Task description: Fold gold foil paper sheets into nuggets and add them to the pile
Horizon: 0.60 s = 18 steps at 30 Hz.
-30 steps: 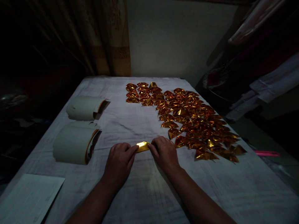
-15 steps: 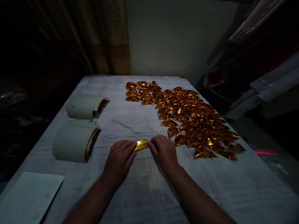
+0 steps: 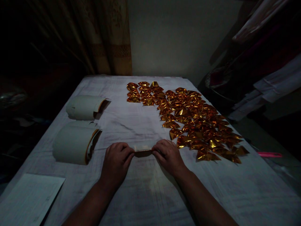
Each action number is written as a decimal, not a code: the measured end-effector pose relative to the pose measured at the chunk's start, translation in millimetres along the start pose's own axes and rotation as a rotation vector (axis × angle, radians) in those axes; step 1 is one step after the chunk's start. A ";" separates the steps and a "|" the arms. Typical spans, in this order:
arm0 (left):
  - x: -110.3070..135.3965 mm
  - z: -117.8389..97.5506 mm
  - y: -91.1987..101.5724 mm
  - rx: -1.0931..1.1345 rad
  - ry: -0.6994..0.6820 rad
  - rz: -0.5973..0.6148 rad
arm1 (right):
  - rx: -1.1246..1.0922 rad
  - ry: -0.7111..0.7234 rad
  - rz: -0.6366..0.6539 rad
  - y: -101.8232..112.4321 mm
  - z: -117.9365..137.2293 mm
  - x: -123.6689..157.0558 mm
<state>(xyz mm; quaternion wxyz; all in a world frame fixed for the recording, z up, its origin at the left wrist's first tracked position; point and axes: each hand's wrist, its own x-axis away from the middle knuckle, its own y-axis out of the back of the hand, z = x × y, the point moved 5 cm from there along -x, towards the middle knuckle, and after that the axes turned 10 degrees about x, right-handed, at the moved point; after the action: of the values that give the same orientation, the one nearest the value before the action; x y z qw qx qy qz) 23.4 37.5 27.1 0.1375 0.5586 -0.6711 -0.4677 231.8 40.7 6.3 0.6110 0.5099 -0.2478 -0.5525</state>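
A narrow folded piece of gold foil paper (image 3: 143,148) is stretched between my hands just above the cloth, its pale side showing on top and a darker edge below. My left hand (image 3: 118,158) pinches its left end between thumb and fingers. At the opposite end, my right hand (image 3: 168,155) pinches it the same way. To the right and beyond lie many folded gold foil pieces (image 3: 195,122), boat-like with pointed ends, the closest ones beside my right hand.
Two curved stacks of pale paper (image 3: 70,144) rest on the left of the white cloth-covered table (image 3: 150,201). A flat white sheet (image 3: 30,197) lies at the front left. Curtain (image 3: 113,40) and wall stand behind; a pink object (image 3: 270,154) is beyond the right edge.
The foil piece showed its gold face and now shows a pale side. My hands have moved slightly apart, with more of the strip exposed between them.
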 end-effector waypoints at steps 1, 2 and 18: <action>0.7 -0.2 1.5 -0.022 -0.015 -0.001 | -0.003 0.009 -0.003 0.5 0.0 0.8; 1.6 -0.3 2.5 -0.038 -0.030 0.002 | -0.003 0.017 -0.007 0.8 0.2 1.5; 5.3 -3.2 -0.1 0.018 -0.012 0.087 | 0.001 0.089 -0.009 3.2 2.0 3.5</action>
<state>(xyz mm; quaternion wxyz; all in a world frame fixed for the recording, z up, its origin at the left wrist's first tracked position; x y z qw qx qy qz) 23.9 31.4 26.9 0.1486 0.5273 -0.6996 -0.4587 232.3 36.3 9.0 0.6188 0.5352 -0.2184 -0.5318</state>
